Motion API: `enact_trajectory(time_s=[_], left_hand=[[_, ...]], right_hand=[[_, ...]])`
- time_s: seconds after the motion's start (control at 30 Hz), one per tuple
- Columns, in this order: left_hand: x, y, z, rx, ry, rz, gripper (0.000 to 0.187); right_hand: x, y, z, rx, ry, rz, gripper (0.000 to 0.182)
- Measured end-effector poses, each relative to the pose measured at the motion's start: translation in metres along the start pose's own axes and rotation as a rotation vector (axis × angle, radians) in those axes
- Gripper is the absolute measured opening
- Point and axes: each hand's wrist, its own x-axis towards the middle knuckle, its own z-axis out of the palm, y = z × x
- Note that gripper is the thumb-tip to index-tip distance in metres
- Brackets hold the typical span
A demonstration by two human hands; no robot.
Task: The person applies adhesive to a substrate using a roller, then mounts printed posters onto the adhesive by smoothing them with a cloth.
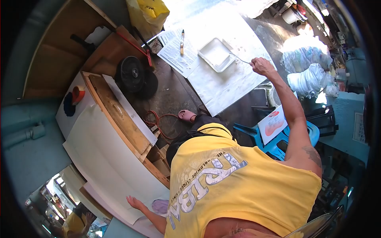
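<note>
Tray [216, 50]: on our white board [247, 36].
Right hand [260, 66]: we grip a thin tool [241, 59] reaching the tray.
Left hand [135, 202]: fingers spread, holding nothing, well apart from the tray.
Brush [182, 43]: left of the tray.

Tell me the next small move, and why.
Perhaps draw the rod gently across the tray: the right hand grips one end, the other end reaches the tray, and the left hand is open, away from it.
</note>
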Motion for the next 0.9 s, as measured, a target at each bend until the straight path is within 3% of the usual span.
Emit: enact_trajectory(time_s=[0.2,0.3,0.43,0.6,0.7,0.73,0.83,0.9], left_hand=[[-0.013,0.019,0.005,0.048,-0.031,0.052,0.06],[-0.02,0.018,0.014,0.086,-0.063,0.026,0.059],[-0.029,0.02,0.032,0.088,-0.097,-0.008,0.058],[-0.033,0.016,0.041,0.028,-0.1,0.092,0.057],[-0.032,0.009,0.045,-0.018,-0.105,0.138,0.057],[-0.032,0.004,0.044,-0.034,-0.106,0.158,0.057],[-0.035,-0.011,0.036,-0.102,-0.1,0.146,0.058],[-0.045,-0.019,0.03,-0.164,-0.066,0.111,0.059]], right_hand=[[-0.01,0.029,-0.033,0.071,0.048,0.014,0.035],[-0.017,0.028,-0.035,0.038,-0.024,-0.018,0.035],[-0.024,0.025,-0.03,0.079,-0.013,0.046,0.035],[-0.04,0.038,0.001,0.135,0.031,0.03,0.036],[-0.037,0.052,0.04,0.356,0.103,0.007,0.036],[-0.028,0.067,0.064,0.417,0.183,-0.13,0.039],[-0.046,0.05,0.075,1.207,-0.227,0.183,0.039],[-0.058,0.032,0.086,1.48,-0.357,0.24,0.037]])
